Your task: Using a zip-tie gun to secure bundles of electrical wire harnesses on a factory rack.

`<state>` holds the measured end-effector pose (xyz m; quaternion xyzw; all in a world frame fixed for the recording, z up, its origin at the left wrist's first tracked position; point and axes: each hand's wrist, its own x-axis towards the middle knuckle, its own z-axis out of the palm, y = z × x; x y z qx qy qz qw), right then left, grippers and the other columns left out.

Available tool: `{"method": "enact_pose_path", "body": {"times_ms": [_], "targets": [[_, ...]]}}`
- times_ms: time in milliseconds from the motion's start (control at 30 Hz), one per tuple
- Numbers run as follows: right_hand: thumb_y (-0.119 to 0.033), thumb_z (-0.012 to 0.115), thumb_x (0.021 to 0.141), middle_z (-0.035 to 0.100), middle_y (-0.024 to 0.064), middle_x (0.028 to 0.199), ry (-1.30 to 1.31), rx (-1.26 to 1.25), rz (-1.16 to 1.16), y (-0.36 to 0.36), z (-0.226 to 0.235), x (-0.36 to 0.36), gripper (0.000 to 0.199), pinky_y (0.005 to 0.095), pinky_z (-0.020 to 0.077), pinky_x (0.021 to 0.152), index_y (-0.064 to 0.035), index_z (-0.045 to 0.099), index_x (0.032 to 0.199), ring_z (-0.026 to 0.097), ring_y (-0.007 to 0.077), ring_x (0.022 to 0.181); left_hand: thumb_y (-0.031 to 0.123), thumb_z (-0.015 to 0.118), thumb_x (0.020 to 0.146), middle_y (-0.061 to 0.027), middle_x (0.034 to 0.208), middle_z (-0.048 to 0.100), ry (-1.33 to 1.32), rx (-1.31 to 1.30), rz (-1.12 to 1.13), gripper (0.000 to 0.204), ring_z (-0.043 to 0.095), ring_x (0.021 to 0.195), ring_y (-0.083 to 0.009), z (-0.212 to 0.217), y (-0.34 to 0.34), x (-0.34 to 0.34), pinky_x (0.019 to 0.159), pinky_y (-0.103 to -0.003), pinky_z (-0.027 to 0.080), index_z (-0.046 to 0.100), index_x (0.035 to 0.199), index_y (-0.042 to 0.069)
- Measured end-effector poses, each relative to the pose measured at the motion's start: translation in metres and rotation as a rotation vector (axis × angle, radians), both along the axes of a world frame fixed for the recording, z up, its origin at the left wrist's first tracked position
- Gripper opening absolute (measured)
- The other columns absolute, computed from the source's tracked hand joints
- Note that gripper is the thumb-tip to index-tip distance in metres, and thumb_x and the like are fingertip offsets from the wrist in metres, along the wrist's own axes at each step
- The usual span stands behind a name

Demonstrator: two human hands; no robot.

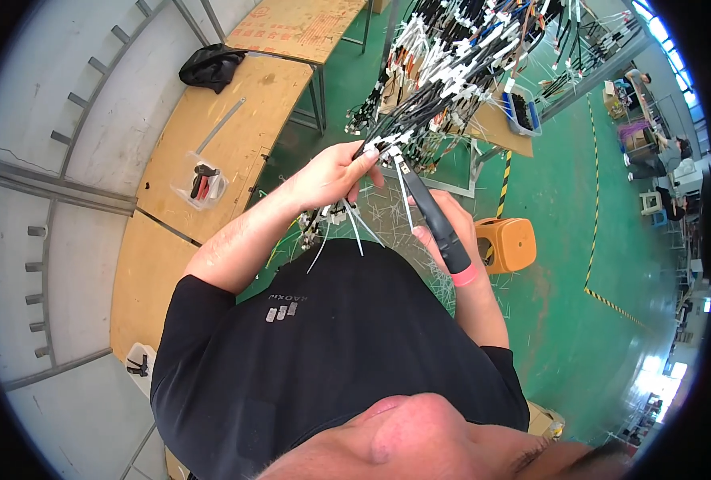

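Note:
My left hand [335,174] is closed on a bundle of black cables [389,128] with white cable ties and tags, thumb and fingers pressed around it. My right hand [454,220] grips a long black cable tie gun [431,212] with a pinkish-red band at its near end. The gun's narrow tip touches the bundle just right of my left fingertips. A white cable tie tail [406,196] hangs beside the tip. Below my left hand dangle more cable ends with long loose white ties [354,228]. My right fingers are partly hidden behind the gun.
A dense mass of hanging cables [475,64] fills the space ahead. Wooden tables [235,120] stand at left, with a black bag [211,67] and bagged tool [203,184]. An orange stool [511,245] is at right. A blue bin [522,112] sits beyond. Tie offcuts litter the floor.

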<state>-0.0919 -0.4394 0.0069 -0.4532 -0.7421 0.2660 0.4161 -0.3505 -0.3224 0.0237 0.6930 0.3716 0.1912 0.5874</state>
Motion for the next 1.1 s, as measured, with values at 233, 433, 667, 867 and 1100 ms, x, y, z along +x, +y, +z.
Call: {"method": "enact_pose_path", "body": {"times_ms": [233,433,667,867,1100], "targets": [[-0.013,0.077,0.090,0.071,0.0171,0.117,-0.033,-0.007,-0.059,-0.004,0.008,-0.005,0.038,0.0372,0.0543,0.093,0.0017,0.068,0.124,0.071,0.0319,0.102,0.027,0.046,0.115,-0.0081,0.108,0.071,0.014,0.094,0.059,0.058,0.064,0.064,-0.0133,0.015,-0.012,0.003,0.066,-0.033,0.059,0.027,0.170,0.020],[-0.010,0.076,0.090,0.071,0.0161,0.112,-0.063,-0.020,-0.087,-0.005,0.012,-0.007,0.035,0.0368,0.0543,0.090,0.0019,0.068,0.121,0.070,0.0313,0.099,0.008,0.050,0.111,-0.0145,0.138,0.060,0.030,0.403,0.073,0.067,0.065,0.074,-0.0130,0.000,-0.017,0.006,0.073,-0.033,0.061,0.025,0.171,0.020],[-0.007,0.077,0.087,0.069,0.0139,0.101,-0.066,0.044,-0.116,-0.006,0.017,-0.010,0.028,0.0368,0.0543,0.085,0.0011,0.068,0.112,0.069,0.0311,0.092,0.012,0.052,0.111,-0.0178,0.127,0.066,-0.034,0.377,0.012,0.063,0.068,0.116,-0.0322,0.000,-0.016,0.005,0.102,-0.042,0.055,0.028,0.169,0.018],[-0.007,0.085,0.080,0.059,0.0159,0.082,-0.186,0.017,-0.131,-0.010,0.004,0.001,0.028,0.0405,0.0491,0.062,0.0010,0.064,0.097,0.060,0.0327,0.068,0.009,0.044,0.113,-0.0019,0.107,0.066,-0.164,0.660,0.008,0.060,0.052,0.064,-0.0060,-0.013,-0.009,0.007,0.064,-0.025,0.053,0.029,0.170,0.020],[-0.002,0.074,0.080,0.066,0.0138,0.116,-0.407,0.331,-0.183,0.001,-0.011,0.012,0.040,0.0533,0.0486,0.112,-0.0017,0.064,0.119,0.065,0.0371,0.114,0.019,0.056,0.111,-0.0032,0.112,0.067,-0.253,-0.065,-0.002,0.074,0.047,0.064,-0.0047,-0.005,-0.002,0.001,0.059,-0.021,0.045,0.016,0.173,0.022]]}}
